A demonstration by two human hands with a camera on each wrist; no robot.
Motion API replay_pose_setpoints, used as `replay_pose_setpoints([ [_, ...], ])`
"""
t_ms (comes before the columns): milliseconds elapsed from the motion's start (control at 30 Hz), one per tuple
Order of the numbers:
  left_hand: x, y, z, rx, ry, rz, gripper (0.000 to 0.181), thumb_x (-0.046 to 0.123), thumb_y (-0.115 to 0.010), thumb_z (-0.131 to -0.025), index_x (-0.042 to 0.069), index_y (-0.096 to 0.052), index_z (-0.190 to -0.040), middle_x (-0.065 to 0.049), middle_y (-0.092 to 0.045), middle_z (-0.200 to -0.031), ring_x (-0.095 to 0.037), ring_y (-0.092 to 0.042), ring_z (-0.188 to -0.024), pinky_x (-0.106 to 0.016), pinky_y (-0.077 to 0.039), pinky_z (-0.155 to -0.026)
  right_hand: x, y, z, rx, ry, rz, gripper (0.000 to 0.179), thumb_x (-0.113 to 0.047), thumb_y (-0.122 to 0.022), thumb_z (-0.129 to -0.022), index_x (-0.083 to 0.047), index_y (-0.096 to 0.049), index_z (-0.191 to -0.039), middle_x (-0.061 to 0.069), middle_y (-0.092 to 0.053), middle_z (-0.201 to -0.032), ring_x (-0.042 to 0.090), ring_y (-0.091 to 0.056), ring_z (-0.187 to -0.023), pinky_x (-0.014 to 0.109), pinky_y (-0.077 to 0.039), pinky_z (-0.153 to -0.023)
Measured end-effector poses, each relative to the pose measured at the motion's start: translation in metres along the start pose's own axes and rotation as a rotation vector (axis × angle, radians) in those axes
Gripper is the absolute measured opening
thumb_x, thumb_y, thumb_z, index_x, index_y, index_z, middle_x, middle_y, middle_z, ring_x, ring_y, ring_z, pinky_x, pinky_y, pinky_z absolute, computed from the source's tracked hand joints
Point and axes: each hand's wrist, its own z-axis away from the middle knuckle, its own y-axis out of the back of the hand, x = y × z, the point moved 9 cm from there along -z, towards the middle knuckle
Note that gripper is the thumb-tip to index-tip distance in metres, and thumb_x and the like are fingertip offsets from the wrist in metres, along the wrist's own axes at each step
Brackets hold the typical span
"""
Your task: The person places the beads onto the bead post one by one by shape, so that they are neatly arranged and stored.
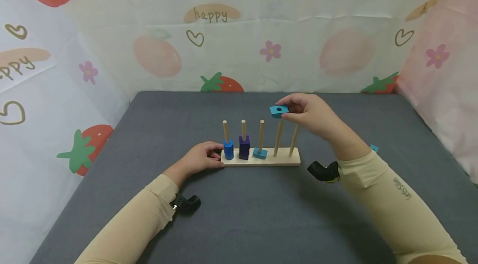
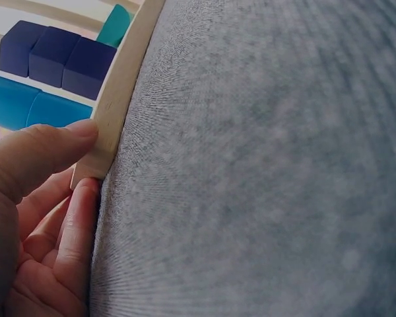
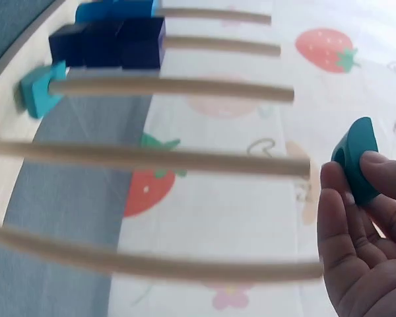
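Note:
A wooden peg board (image 1: 276, 162) with several upright pegs stands on the table. Blue round blocks (image 1: 228, 150) sit on its leftmost peg and dark purple square blocks (image 1: 244, 147) on the one beside it. A teal block (image 1: 260, 153) lies at the foot of the middle peg. My left hand (image 1: 203, 157) grips the board's left end between thumb and fingers, seen close in the left wrist view. Above the fourth peg, my right hand (image 1: 308, 112) pinches another teal block (image 3: 360, 158), which has a hole and a curved side. The two rightmost pegs bear no blocks.
A grey cloth covers the table (image 1: 239, 222). Partly hidden behind the right forearm is a further teal piece (image 1: 374, 147). Black wrist devices hang below both wrists. A printed curtain (image 1: 239, 48) stands behind and at the sides.

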Motion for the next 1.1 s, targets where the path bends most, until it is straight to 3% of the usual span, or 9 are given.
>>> replay_pose_setpoints([
  [367, 0.001, 0.000, -0.001, -0.003, 0.009, -0.013, 0.052, 0.020, -0.078, -0.073, 0.010, -0.058, -0.120, -0.002, -0.061, -0.094, -0.011, -0.058, -0.080, -0.026, -0.045, -0.072, -0.002, -0.025, -0.010, -0.006, -0.039, 0.003, 0.024, -0.016, -0.063, -0.087, -0.011, -0.061, -0.110, 0.005, -0.064, -0.102, 0.017, -0.059, -0.093, 0.035, -0.045, -0.083],
  [1100, 0.000, 0.000, -0.001, -0.004, 0.019, 0.000, 0.054, 0.020, -0.078, -0.072, 0.009, -0.057, -0.121, -0.002, -0.062, -0.094, -0.010, -0.059, -0.081, -0.027, -0.046, -0.074, 0.006, -0.049, -0.008, 0.007, -0.090, 0.032, 0.018, -0.015, -0.060, -0.089, -0.016, -0.060, -0.107, 0.002, -0.061, -0.095, 0.019, -0.055, -0.085, 0.034, -0.046, -0.076],
])
